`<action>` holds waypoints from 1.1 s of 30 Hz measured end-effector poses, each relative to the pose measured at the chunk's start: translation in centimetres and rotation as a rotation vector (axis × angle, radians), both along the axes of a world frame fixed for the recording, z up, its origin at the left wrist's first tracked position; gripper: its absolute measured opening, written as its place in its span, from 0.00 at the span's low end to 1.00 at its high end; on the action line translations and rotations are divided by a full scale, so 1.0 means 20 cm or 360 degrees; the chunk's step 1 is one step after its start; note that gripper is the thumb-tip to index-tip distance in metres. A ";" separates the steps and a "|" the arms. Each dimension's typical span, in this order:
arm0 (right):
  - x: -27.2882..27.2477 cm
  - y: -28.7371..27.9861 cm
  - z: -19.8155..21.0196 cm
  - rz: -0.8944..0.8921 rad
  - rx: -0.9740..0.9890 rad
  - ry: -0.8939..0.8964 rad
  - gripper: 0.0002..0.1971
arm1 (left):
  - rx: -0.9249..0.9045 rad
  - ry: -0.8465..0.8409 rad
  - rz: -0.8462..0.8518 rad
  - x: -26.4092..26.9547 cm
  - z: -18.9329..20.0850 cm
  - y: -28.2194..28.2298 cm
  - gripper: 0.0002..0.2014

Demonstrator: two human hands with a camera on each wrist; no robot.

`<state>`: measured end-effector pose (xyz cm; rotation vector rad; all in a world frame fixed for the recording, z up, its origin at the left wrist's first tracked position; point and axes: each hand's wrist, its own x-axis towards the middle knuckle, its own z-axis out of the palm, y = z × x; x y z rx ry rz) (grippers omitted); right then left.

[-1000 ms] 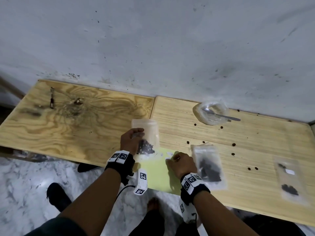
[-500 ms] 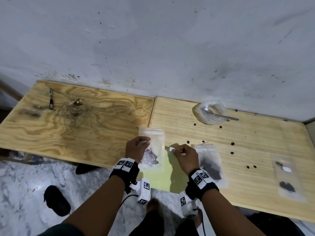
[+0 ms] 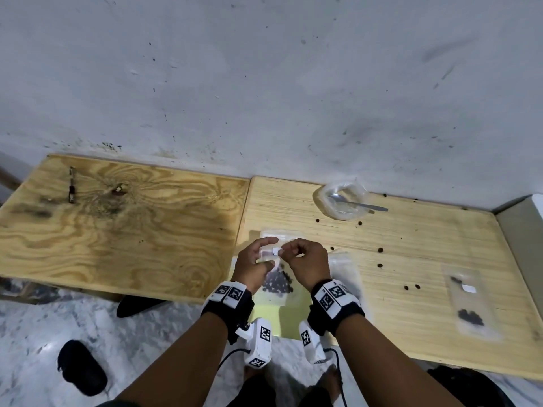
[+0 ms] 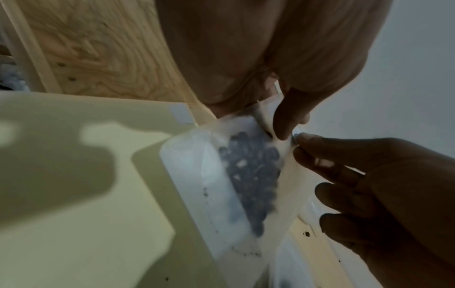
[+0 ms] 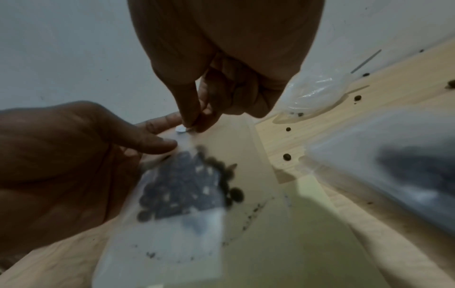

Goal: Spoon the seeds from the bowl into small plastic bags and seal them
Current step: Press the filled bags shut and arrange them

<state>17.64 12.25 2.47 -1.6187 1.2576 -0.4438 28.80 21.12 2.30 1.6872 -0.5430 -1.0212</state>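
My left hand [image 3: 268, 254] holds a clear plastic bag [image 3: 273, 293] upright above the table's front edge, thumb in front and fingers behind its upper part. Dark seeds [image 4: 251, 175] sit in the bag's lower half. Against the bag's top, my right hand [image 3: 283, 250] pinches a small white sticker [image 3: 275, 251] between thumb and forefinger. The right wrist view shows the sticker [image 5: 181, 129] touching the bag [image 5: 182, 224] beside my left hand's fingers [image 5: 157, 145]. The clear bowl [image 3: 324, 198] stands at the back by the wall with the spoon [image 3: 360, 205] in it.
A yellow-green sheet [image 3: 271, 317] lies under the hands at the table edge. A second bag of seeds [image 3: 345, 267] lies beside my right wrist, and a third bag [image 3: 467, 304] with a sticker lies far right. Loose seeds [image 3: 380, 249] dot the light board [image 3: 411, 259].
My right hand lifted the sticker off the yellow-green sheet and carried it left and up to the bag's top. My left hand brought the bag right, toward the middle.
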 end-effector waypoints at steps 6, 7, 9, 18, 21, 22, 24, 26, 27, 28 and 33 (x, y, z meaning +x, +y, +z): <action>-0.03 0.02 0.03 -0.0165 -0.0222 0.0204 0.14 | -0.0104 0.0061 0.0131 -0.03 0.01 -0.04 0.15; -0.04 0.02 0.03 -0.0204 -0.0247 0.0204 0.18 | -0.0107 0.0037 0.0168 -0.03 0.00 -0.05 0.12; -0.06 0.02 0.02 -0.0268 -0.0141 0.0104 0.23 | -0.0098 -0.0044 0.0190 -0.03 -0.01 -0.05 0.09; -0.10 -0.02 -0.01 -0.0294 0.0055 -0.0127 0.20 | -0.0042 -0.0003 0.0092 -0.05 -0.03 -0.06 0.13; -0.12 -0.04 -0.04 -0.0217 0.0120 -0.0190 0.19 | -0.0058 -0.0031 0.0074 -0.05 -0.04 -0.05 0.14; -0.12 -0.04 -0.04 -0.0211 0.0125 -0.0187 0.19 | -0.0052 -0.0060 0.0069 -0.05 -0.04 -0.05 0.14; -0.13 -0.04 -0.04 -0.0232 0.0117 -0.0163 0.19 | -0.0036 -0.0089 0.0053 -0.06 -0.03 -0.06 0.14; -0.14 -0.04 -0.03 -0.0252 0.0099 -0.0145 0.19 | -0.0020 -0.0101 0.0036 -0.06 -0.02 -0.07 0.14; -0.14 -0.04 -0.03 -0.0255 0.0087 -0.0150 0.19 | -0.0022 -0.0082 0.0041 -0.06 -0.02 -0.08 0.14; -0.15 -0.05 -0.02 -0.0253 0.0074 -0.0171 0.19 | -0.0030 -0.0050 0.0045 -0.07 -0.01 -0.09 0.15; -0.31 -0.09 -0.02 -0.0231 0.0084 -0.0256 0.11 | -0.0004 0.0226 0.0172 -0.12 0.01 -0.16 0.18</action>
